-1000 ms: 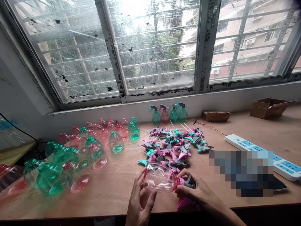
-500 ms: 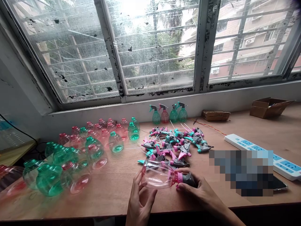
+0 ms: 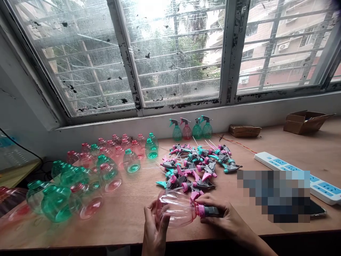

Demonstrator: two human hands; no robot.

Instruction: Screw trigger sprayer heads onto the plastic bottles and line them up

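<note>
A clear pink spray bottle (image 3: 177, 212) lies sideways in both my hands near the front edge of the wooden table (image 3: 128, 209). My left hand (image 3: 154, 231) cups the bottle's base, fingers wrapped round it. My right hand (image 3: 223, 220) is closed on the grey and pink trigger sprayer head (image 3: 209, 211) at the bottle's neck. Just behind the hands lies a heap of loose sprayer heads (image 3: 198, 165) in pink, teal and grey.
Several empty pink and green bottles (image 3: 87, 174) crowd the table's left side. Several assembled spray bottles (image 3: 190, 129) stand by the window sill. A white power strip (image 3: 298, 176), a phone (image 3: 317, 209) and two cardboard boxes (image 3: 303, 121) are at the right.
The bottle has dropped lower and tilted, neck now pointing right. My right hand has shifted its grip on the sprayer head; my left hand has slid under the base.
</note>
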